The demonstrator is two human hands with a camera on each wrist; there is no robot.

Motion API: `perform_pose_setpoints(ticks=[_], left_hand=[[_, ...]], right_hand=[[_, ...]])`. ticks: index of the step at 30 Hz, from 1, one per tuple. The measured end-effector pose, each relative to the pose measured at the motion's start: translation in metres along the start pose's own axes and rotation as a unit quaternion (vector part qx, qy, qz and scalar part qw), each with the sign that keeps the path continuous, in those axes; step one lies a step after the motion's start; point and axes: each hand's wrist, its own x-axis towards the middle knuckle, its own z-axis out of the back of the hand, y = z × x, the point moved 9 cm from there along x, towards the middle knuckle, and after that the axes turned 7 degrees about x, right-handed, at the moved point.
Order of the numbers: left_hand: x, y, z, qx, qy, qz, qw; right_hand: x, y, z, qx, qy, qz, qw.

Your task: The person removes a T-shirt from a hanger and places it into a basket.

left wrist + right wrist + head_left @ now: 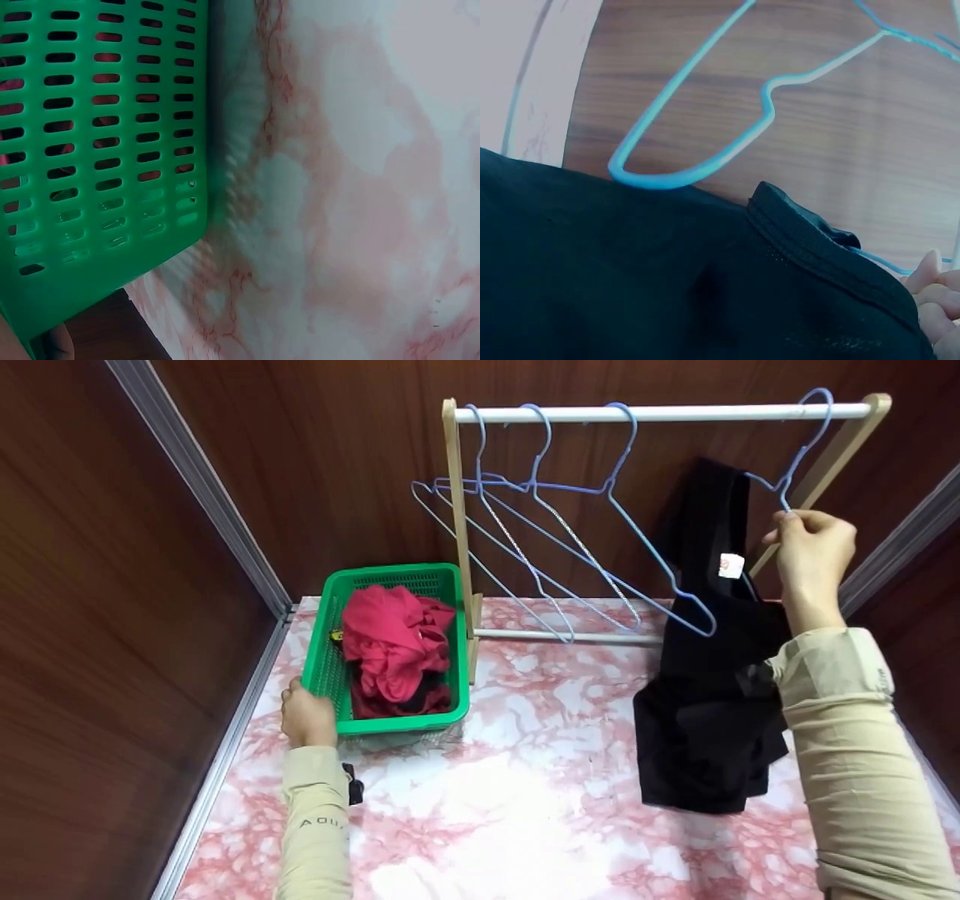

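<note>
My left hand (pixel 309 715) grips the rim of a green plastic basket (pixel 401 725) at its near left corner. A crumpled red garment (pixel 394 634) fills much of the basket, with darker cloth beneath it. On the right, my right hand (pixel 814 551) pinches a blue wire hanger (pixel 796 461) just below its neck, its hook over the rack's white rail (pixel 697 412). Black pants (pixel 709 720) hang from this hanger, a white label (pixel 730 565) at the waistband. In the right wrist view, the fingers (pixel 936 304) are close beside the waistband (pixel 829 259).
Three bare blue hangers (pixel 626 521) hang on the left and middle of the rail. The rack's wooden left post (pixel 459 525) stands beside the basket. Brown wood panels (pixel 315 457) enclose the back and sides. Red-and-white marbled sheeting (pixel 540 720) covers the surface.
</note>
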Motion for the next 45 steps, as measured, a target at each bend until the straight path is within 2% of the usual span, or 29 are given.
perform_pose_setpoints(ticks=[16, 27, 36, 45], left_hand=[[0.0, 0.001, 0.0, -0.001, -0.01, -0.002, 0.9999], [-0.001, 0.0, 0.0, -0.002, -0.011, -0.003, 0.9999], [-0.002, 0.0, 0.001, -0.003, -0.005, -0.001, 1.0], [-0.002, 0.001, -0.001, -0.006, -0.006, -0.005, 1.0]], right_hand=[[0.0, 0.009, 0.006, 0.101, -0.009, 0.009, 0.995], [-0.004, 0.015, 0.011, 0.195, -0.013, 0.019, 0.981], [-0.012, 0.0, 0.017, 0.181, -0.02, 0.033, 0.983], [-0.022, -0.028, 0.022, 0.236, -0.029, 0.037, 0.971]])
